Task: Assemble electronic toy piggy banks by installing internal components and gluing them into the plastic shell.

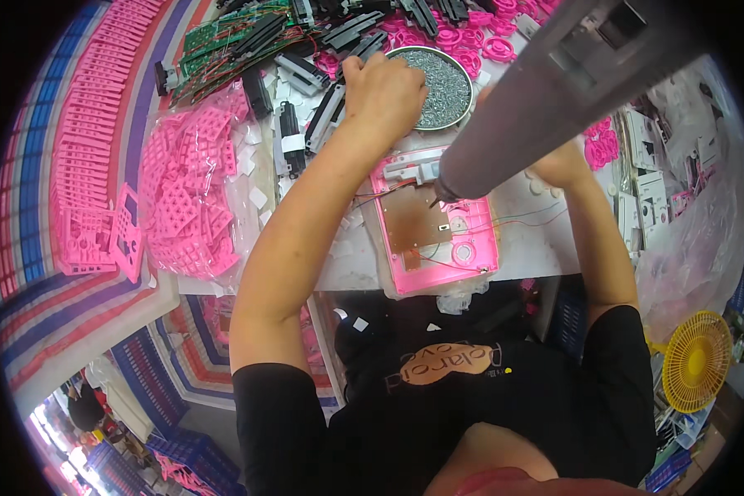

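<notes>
My right hand (560,164) is wrapped round a large grey electric screwdriver (521,107), which hides most of its fingers. The driver's tip points down at a brown circuit board (413,219) in an open pink plastic casing (401,277) in front of me. A white and grey part (417,168) lies across the casing's far end, and thin wires run from the board. My left hand (384,95) is closed, its fingers curled down at the left rim of a round dish (469,93) of small metal screws (434,89). Whatever its fingertips hold is hidden.
Black plastic parts (260,37) and green circuit boards (211,37) pile up behind. Pink rings (498,50) lie beyond the dish. To the left are a bag of pink grids (188,198) and a pink row of parts (99,107). A yellow fan guard (696,361) stands at right.
</notes>
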Motion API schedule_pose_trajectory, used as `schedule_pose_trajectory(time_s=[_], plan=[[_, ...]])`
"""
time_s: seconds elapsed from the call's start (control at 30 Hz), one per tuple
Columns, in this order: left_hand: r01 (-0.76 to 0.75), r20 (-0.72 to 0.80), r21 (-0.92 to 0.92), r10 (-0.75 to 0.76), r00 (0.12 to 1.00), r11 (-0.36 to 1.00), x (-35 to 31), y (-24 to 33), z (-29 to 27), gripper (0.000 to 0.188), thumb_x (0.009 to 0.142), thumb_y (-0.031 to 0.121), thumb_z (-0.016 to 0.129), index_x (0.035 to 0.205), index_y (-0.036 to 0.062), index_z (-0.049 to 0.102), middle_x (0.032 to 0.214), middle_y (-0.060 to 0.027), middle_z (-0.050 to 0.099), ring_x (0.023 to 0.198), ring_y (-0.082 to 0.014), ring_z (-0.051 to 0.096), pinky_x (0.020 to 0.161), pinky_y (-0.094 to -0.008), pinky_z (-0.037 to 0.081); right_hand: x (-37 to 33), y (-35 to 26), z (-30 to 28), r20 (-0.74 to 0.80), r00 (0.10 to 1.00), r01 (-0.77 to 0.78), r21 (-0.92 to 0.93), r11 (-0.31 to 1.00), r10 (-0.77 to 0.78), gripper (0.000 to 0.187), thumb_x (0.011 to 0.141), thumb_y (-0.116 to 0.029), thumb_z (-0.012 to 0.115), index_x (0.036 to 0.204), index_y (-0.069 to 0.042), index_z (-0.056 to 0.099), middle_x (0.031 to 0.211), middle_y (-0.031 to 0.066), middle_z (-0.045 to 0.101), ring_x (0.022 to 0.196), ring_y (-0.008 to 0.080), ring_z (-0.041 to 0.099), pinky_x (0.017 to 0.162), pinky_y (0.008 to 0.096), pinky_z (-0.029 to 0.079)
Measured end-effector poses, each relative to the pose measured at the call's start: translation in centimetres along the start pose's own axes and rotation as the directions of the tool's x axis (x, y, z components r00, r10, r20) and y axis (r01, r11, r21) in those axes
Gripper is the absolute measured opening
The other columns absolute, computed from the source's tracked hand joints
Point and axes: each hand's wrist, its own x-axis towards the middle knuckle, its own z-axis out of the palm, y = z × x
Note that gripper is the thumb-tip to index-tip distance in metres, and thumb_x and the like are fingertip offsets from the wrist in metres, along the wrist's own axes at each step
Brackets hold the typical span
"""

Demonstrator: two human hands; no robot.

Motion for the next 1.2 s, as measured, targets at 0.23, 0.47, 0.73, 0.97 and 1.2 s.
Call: schedule_pose_trajectory(time_s=[0.23,0.47,0.73,0.97,1.2], plan=[[-0.047,-0.094,0.003,0.047,0.994,0.999,1.5,-0.7,2.1,0.017,0.088,0.021,0.060,0.081,0.0168,0.075,0.093,-0.0033,0.071,0.092,-0.0259,0.066,0.090,-0.0501,0.036,8.6,-9.7,2.4,0.012,0.981,0.134,0.684,0.717,-0.195,0.050,0.093,-0.006,0.065,0.138,0.003,0.045,0.094,0.0126,0.068,0.089,0.0220,0.067,0.078,0.0335,0.052],[-0.161,-0.136,-0.167,0.139,0.981,0.973,-3.5,2.6,-5.9,0.006,0.082,0.021,0.070,0.080,0.0155,0.071,0.084,-0.0002,0.070,0.086,-0.0218,0.062,0.082,-0.0459,0.034,5.1,-7.0,2.3,-0.222,0.975,0.087,0.400,0.912,0.005,0.042,0.097,-0.011,0.058,0.135,0.002,0.047,0.083,0.0064,0.063,0.071,0.0176,0.060,0.073,0.0353,0.054],[-0.045,-0.113,-0.527,-0.017,0.993,0.849,-9.1,5.6,-6.3,0.009,0.080,0.013,0.076,0.088,0.0121,0.072,0.084,-0.0009,0.070,0.083,-0.0198,0.060,0.083,-0.0386,0.032,2.3,-6.5,4.6,-0.205,0.906,0.416,0.584,0.697,-0.370,0.028,0.100,-0.019,0.058,0.123,-0.010,0.047,0.061,-0.0007,0.042,0.054,0.0112,0.044,0.059,0.0304,0.047],[-0.039,-0.111,-0.552,-0.027,0.993,0.833,-9.0,5.7,-5.7,0.012,0.074,0.016,0.079,0.080,0.0142,0.069,0.078,0.0027,0.066,0.078,-0.0178,0.059,0.084,-0.0407,0.031,1.6,-6.6,5.3,-0.210,0.927,0.375,0.533,0.759,-0.311,0.026,0.098,-0.018,0.060,0.119,-0.010,0.046,0.061,0.0005,0.044,0.052,0.0115,0.043,0.054,0.0299,0.043],[0.048,-0.179,-0.216,-0.088,0.980,0.975,-8.2,7.2,-5.8,0.023,0.075,0.026,0.079,0.089,0.0137,0.067,0.094,0.0002,0.064,0.102,-0.0228,0.056,0.097,-0.0574,0.028,2.0,-4.1,5.0,-0.296,0.936,0.307,0.416,0.856,-0.192,0.022,0.095,-0.004,0.057,0.115,-0.008,0.047,0.063,0.0030,0.046,0.052,0.0125,0.044,0.054,0.0329,0.043]])
